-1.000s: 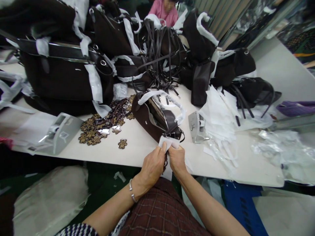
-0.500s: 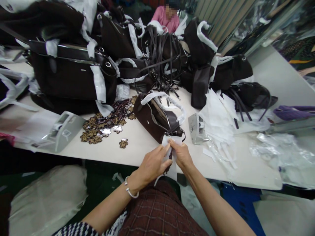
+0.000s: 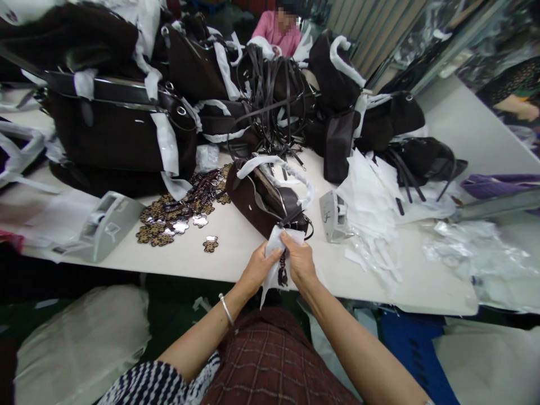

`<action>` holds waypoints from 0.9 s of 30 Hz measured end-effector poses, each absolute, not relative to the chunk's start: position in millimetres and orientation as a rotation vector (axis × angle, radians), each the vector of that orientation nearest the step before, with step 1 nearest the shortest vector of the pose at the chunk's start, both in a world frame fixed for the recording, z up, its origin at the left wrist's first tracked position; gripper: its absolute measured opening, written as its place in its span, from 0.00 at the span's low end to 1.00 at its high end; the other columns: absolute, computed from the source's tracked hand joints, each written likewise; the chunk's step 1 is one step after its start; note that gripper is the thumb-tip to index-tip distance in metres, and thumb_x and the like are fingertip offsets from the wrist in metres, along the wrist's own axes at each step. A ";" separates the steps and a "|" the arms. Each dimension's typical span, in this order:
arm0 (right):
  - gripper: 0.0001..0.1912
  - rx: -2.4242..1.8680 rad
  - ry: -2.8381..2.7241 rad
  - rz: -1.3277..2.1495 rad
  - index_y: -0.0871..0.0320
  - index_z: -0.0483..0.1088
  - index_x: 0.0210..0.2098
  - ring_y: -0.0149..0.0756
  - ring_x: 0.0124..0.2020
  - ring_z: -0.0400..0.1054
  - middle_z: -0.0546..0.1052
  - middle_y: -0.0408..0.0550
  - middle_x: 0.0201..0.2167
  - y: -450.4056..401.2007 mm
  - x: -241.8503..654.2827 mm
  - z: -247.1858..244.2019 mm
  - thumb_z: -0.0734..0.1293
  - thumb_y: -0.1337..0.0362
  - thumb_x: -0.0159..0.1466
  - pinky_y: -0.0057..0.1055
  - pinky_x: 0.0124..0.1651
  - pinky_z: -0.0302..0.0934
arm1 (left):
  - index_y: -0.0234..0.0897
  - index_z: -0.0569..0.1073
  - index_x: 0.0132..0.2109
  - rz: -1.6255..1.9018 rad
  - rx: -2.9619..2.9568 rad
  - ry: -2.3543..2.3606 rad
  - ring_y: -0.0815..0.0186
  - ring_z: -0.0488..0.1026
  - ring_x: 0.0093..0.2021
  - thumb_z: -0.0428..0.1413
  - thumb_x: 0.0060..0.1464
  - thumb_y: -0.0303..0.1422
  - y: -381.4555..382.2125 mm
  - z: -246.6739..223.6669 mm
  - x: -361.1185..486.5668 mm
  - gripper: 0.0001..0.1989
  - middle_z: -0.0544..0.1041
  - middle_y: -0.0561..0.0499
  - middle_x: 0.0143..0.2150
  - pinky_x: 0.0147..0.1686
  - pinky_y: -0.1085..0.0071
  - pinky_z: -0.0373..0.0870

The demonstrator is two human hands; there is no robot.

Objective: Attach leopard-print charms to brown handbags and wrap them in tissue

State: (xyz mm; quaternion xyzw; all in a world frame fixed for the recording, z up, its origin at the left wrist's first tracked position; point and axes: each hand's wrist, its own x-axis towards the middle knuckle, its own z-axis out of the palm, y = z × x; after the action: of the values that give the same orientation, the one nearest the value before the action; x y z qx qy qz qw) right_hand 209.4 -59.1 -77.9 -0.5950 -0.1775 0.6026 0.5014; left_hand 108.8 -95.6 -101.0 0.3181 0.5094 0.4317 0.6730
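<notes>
A dark brown handbag (image 3: pixel 257 205) lies tilted on the white table in front of me, its top open and its handle (image 3: pixel 306 183) wrapped in white. At its near end, a white tissue sheet (image 3: pixel 275 241) is pinched between my two hands. My left hand (image 3: pixel 258 267) closes on the sheet's left side, thumb pointing inward. My right hand (image 3: pixel 301 260) grips the right side with the thumb on top. Between the hands hangs a dark braided tassel (image 3: pixel 282 270), partly covered by the sheet.
Flower-shaped leopard-print charms (image 3: pixel 162 222) are heaped to the left, beside a grey tape dispenser (image 3: pixel 112 225). Another dispenser (image 3: pixel 334 216) and white tissue sheets (image 3: pixel 369 197) are to the right. Brown bags (image 3: pixel 122 135) and dark straps (image 3: pixel 270 84) crowd the back; a person in pink (image 3: pixel 276 34) is beyond.
My left hand has moved back and to the left along the tissue sheet, its fingers now turned under. The tassel shows more clearly between my hands. The view has shifted slightly.
</notes>
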 end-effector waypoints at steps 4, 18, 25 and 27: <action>0.22 -1.358 -0.499 1.656 0.62 0.78 0.35 0.39 0.32 0.73 0.81 0.49 0.32 -61.7 226.6 -79.4 0.80 0.55 0.45 0.36 0.40 0.68 | 0.33 0.71 0.44 0.954 0.815 1.311 0.66 0.72 0.33 0.61 0.51 0.45 -92.6 -97.2 100.1 0.20 0.76 0.51 0.35 0.34 0.73 0.69; 0.21 -1.527 -0.928 1.428 0.61 0.78 0.33 0.35 0.28 0.68 0.79 0.45 0.28 -71.9 242.0 -95.9 0.76 0.49 0.50 0.30 0.31 0.62 | 0.29 0.75 0.43 0.975 0.690 1.214 0.66 0.72 0.30 0.64 0.46 0.42 -83.8 -96.2 97.4 0.22 0.78 0.49 0.34 0.31 0.72 0.68; 0.19 -1.604 -1.008 1.342 0.60 0.73 0.25 0.28 0.22 0.60 0.71 0.39 0.20 -71.8 239.6 -100.3 0.74 0.49 0.51 0.26 0.26 0.54 | 0.33 0.74 0.38 0.923 1.020 1.430 0.68 0.70 0.30 0.59 0.46 0.33 -79.8 -92.2 100.4 0.11 0.75 0.54 0.31 0.29 0.75 0.65; 0.18 -1.613 -0.966 1.340 0.59 0.72 0.23 0.28 0.22 0.59 0.70 0.39 0.19 -69.0 235.9 -99.2 0.74 0.50 0.50 0.26 0.26 0.54 | 0.34 0.74 0.38 0.892 1.125 1.498 0.68 0.70 0.30 0.57 0.47 0.33 -78.1 -89.2 100.1 0.10 0.74 0.54 0.30 0.29 0.75 0.64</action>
State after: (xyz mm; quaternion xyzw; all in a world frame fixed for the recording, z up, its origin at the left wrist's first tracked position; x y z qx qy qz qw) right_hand 235.9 -69.0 -99.2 -0.6389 -0.3825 0.5308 0.4046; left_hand 100.1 -78.1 -89.2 0.4669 0.6216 0.3704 0.5085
